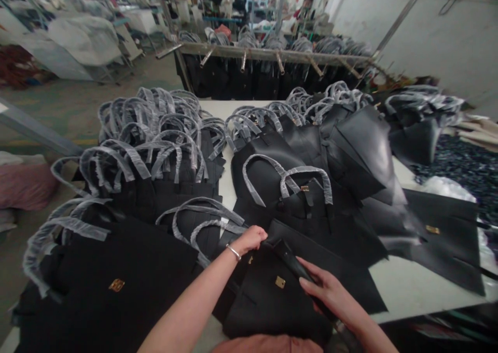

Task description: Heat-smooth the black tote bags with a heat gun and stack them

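Observation:
A black handbag [268,303] with a gold clasp plate [280,282] lies in front of me. My left hand [252,239], with a silver bangle at the wrist, is closed at the bag's upper edge; what its fingers pinch is hidden. My right hand [324,288] grips a long black tool [292,259] slanting over the bag, its far end close to my left hand. The tool's exact kind does not show. Beside my left hand curve plastic-wrapped handles [206,226]. Another black bag [151,270] with a gold clasp [116,285] lies at left.
Piles of black bags with wrapped handles [155,117] cover the left side of the white table [408,285]. Black panels [350,145] are heaped at right. Beyond the table stands a metal rack [272,52] with protruding pegs and hanging bags. A person [305,8] is far behind.

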